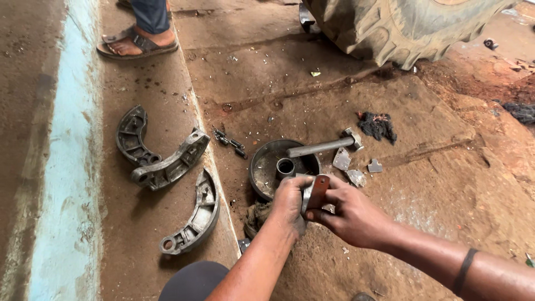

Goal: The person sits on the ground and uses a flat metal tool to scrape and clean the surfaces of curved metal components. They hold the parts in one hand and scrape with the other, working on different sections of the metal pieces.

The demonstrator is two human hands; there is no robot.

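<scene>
Both my hands meet over the dirt floor near the middle of the head view. My left hand (288, 202) and my right hand (351, 214) together grip a small flat metal piece (315, 192) with a rusty brown face, held upright between the fingers. Just beyond them a round dark metal pan (262, 167) sits on the ground with a short metal sleeve (285, 166) standing in it. A hammer (326, 146) with a grey handle lies across the pan's far rim.
Three curved brake shoes (167, 167) lie on the concrete at left, with a small spring (228, 142) beside them. Grey broken fragments (348, 167) and a black rag (378, 126) lie right of the pan. A big tractor tyre (401, 28) stands behind. Another person's sandalled foot (138, 42) is at top left.
</scene>
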